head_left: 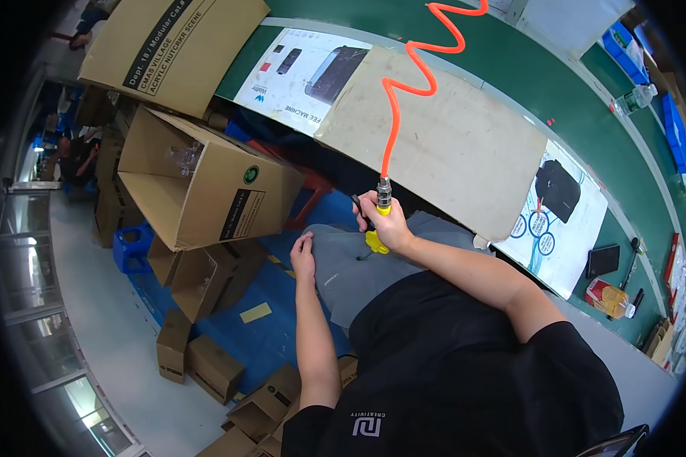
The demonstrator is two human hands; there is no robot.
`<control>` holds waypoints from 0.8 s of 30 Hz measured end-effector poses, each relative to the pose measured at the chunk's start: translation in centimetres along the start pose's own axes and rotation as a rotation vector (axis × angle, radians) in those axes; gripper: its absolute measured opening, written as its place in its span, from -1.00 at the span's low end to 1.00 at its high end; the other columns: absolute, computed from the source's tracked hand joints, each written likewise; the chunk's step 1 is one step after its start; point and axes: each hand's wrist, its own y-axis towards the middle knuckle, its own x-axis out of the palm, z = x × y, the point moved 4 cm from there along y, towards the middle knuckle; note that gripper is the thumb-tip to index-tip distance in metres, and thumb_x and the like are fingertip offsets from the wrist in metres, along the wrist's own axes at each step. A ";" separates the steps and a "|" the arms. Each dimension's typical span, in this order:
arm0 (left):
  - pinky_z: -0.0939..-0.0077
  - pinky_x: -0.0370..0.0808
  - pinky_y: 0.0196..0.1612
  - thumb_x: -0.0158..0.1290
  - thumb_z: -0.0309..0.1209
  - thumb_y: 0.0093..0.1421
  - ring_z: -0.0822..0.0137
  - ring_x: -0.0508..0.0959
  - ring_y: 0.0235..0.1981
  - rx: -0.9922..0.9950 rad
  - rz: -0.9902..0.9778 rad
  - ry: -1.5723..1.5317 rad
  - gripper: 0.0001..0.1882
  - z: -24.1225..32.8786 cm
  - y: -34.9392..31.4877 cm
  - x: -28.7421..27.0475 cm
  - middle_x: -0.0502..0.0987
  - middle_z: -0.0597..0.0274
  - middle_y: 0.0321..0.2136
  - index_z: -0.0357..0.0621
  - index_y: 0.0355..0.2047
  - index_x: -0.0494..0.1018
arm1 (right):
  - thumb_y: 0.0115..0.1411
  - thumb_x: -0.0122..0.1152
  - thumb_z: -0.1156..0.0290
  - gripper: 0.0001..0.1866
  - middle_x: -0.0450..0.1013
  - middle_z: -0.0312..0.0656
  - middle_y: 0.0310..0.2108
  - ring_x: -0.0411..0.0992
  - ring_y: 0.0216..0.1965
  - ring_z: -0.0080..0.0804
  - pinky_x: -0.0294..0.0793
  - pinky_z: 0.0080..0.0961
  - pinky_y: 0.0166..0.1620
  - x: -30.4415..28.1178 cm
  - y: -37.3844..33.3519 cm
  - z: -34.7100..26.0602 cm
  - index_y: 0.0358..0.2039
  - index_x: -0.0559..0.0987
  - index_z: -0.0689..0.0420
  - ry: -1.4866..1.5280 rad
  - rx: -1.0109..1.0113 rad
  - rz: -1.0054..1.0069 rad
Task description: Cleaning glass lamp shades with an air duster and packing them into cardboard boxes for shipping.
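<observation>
My right hand (386, 222) is wrapped round a yellow air blow gun (375, 244), held over my lap. A metal coupling (384, 190) joins the gun to an orange coiled air hose (395, 114) that runs up and away. A dark lever shows beside my fingers, and a thin dark nozzle lies below against the grey cloth (343, 266) over my legs. To the left, my left hand (303, 257) rests against the edge of that cloth at my knee. Its fingers are loosely curled, and I see nothing in them.
Ahead, a flattened cardboard sheet (442, 129) and printed cartons cover part of a green workbench (328, 19). At left stands an open cardboard box (221, 190) with clear plastic inside, near a blue stool (132, 247). A bottle (608, 298) and phone (603, 261) lie at right.
</observation>
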 end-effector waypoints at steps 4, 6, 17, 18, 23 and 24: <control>0.53 0.31 0.07 -0.02 -0.42 0.27 0.34 0.48 -0.06 0.025 -0.008 -0.030 -0.80 0.3 0.0 0.0 0.58 0.23 -0.16 -0.23 -0.22 0.55 | 0.31 -0.01 0.39 -0.78 0.34 -0.30 -0.64 0.32 -0.63 -0.62 0.35 -0.61 -0.51 -0.1 0.1 0.1 -0.45 0.41 0.23 -0.024 0.008 -0.017; 0.53 0.31 0.07 -0.02 -0.41 0.27 0.34 0.48 -0.06 -0.004 0.001 -0.012 -0.80 0.2 -0.1 0.0 0.57 0.23 -0.16 -0.22 -0.22 0.55 | 0.32 -0.01 0.38 -0.78 0.34 -0.30 -0.63 0.32 -0.62 -0.63 0.35 -0.61 -0.50 0.0 0.0 0.1 -0.45 0.41 0.22 0.004 0.009 -0.017; 0.54 0.31 0.06 -0.01 -0.40 0.26 0.35 0.48 -0.06 0.018 -0.011 -0.051 -0.80 0.1 0.1 0.0 0.57 0.24 -0.17 -0.22 -0.22 0.56 | 0.32 -0.02 0.39 -0.78 0.34 -0.30 -0.62 0.31 -0.62 -0.63 0.33 -0.62 -0.49 0.2 0.1 -0.1 -0.45 0.42 0.22 -0.038 0.008 -0.024; 0.54 0.31 0.06 -0.01 -0.40 0.26 0.35 0.48 -0.06 0.013 -0.008 -0.035 -0.80 0.0 0.2 -0.1 0.57 0.24 -0.18 -0.22 -0.23 0.56 | 0.32 -0.02 0.39 -0.78 0.34 -0.30 -0.63 0.31 -0.62 -0.63 0.33 -0.62 -0.49 0.2 0.1 0.0 -0.45 0.42 0.22 -0.036 0.008 -0.023; 0.54 0.31 0.05 0.00 -0.40 0.26 0.35 0.48 -0.06 0.013 -0.007 -0.053 -0.80 0.3 0.2 0.2 0.57 0.25 -0.18 -0.22 -0.23 0.56 | 0.31 -0.02 0.39 -0.78 0.34 -0.30 -0.63 0.31 -0.62 -0.63 0.32 -0.62 -0.49 0.0 0.1 0.0 -0.44 0.43 0.22 -0.047 0.000 -0.033; 0.54 0.31 0.06 0.00 -0.40 0.26 0.35 0.48 -0.06 -0.003 0.000 -0.048 -0.80 0.1 0.2 0.0 0.57 0.25 -0.17 -0.22 -0.23 0.56 | 0.31 -0.02 0.39 -0.78 0.34 -0.30 -0.63 0.31 -0.62 -0.63 0.32 -0.63 -0.49 0.1 0.1 0.0 -0.44 0.43 0.22 -0.037 -0.006 -0.036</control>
